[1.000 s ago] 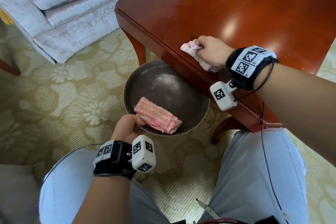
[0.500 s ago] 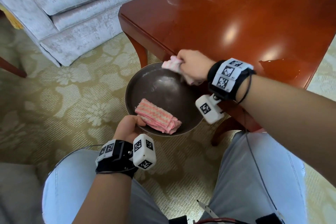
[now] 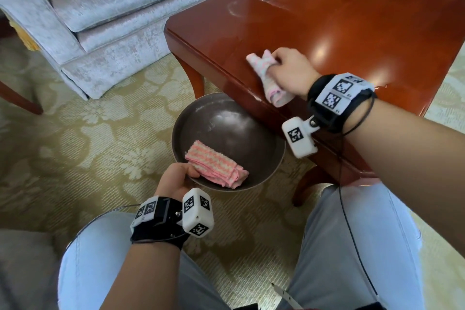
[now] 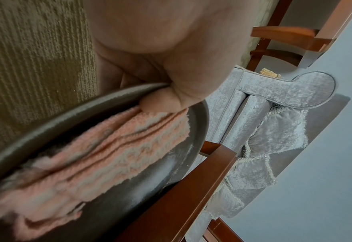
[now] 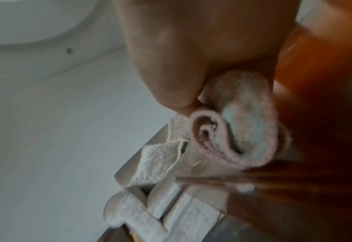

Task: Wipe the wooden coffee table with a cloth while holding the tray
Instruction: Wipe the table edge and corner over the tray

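Pressing a small pale pink cloth [image 3: 267, 75] on the desk [image 3: 352, 33], the right hand [image 3: 289, 70] has its fingers curled around it; the cloth is rolled and bunched, with a pink edge and a whitish fuzzy inside. It lies near the front edge of the glossy red-brown wooden desk. The left hand [image 3: 176, 180] grips the rim of one round dark tray [image 3: 226, 128], thumb over the edge, holding it low just beside the desk edge, above the carpet [image 3: 75, 146]. In the tray lies a second cloth, a folded towel [image 3: 216, 167] with pink and cream stripes. So two cloths, one tray, one sofa [image 3: 100, 7].
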`<state>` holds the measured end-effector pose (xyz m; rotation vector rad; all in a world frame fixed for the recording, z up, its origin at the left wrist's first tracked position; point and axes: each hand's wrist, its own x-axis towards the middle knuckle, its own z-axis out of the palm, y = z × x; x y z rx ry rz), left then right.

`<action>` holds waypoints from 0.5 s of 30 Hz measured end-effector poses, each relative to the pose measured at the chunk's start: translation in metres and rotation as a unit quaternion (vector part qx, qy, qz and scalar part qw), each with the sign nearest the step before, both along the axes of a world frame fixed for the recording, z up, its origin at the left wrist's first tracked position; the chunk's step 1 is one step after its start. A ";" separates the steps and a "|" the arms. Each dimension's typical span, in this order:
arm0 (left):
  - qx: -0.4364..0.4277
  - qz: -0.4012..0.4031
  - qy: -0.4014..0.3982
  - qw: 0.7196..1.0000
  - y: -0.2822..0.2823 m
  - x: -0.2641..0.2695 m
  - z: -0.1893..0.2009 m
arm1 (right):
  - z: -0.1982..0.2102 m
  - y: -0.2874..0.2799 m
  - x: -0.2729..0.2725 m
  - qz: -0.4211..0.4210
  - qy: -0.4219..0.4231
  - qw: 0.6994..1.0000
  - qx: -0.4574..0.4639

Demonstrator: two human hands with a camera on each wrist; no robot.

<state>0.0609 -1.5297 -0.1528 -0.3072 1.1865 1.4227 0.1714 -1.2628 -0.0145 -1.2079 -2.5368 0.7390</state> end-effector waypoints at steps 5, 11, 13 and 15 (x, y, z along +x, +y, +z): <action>-0.007 -0.002 0.000 1.000 0.000 0.002 0.002 | 0.001 0.030 0.006 -0.074 -0.070 0.995 0.025; 0.010 0.000 -0.012 1.000 -0.001 0.002 0.001 | -0.011 0.044 0.011 -0.084 -0.186 0.978 0.048; 0.018 0.000 -0.020 1.000 -0.002 0.002 -0.001 | -0.016 0.039 0.007 -0.070 -0.225 0.970 0.056; 0.028 0.007 -0.031 0.999 -0.002 0.002 -0.001 | -0.019 0.036 -0.002 -0.074 -0.246 0.965 0.059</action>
